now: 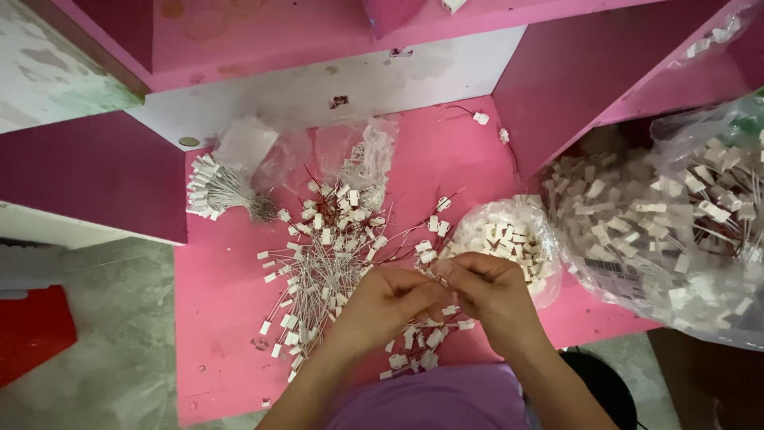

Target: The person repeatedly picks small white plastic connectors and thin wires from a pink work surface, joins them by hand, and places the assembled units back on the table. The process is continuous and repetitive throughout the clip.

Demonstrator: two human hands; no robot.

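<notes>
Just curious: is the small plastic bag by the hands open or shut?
Open: the small plastic bag has its mouth spread wide, white connectors exposed inside.

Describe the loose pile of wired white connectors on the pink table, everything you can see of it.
The pile of wired connectors lies spread on the pink table, ahead of the left hand. It is a loose tangle of thin pale and red wires, each ending in a small white block that looks like plastic. The strands fan outward, unbundled. Its near edge runs under both hands; its far edge touches a crumpled clear bag.
</notes>
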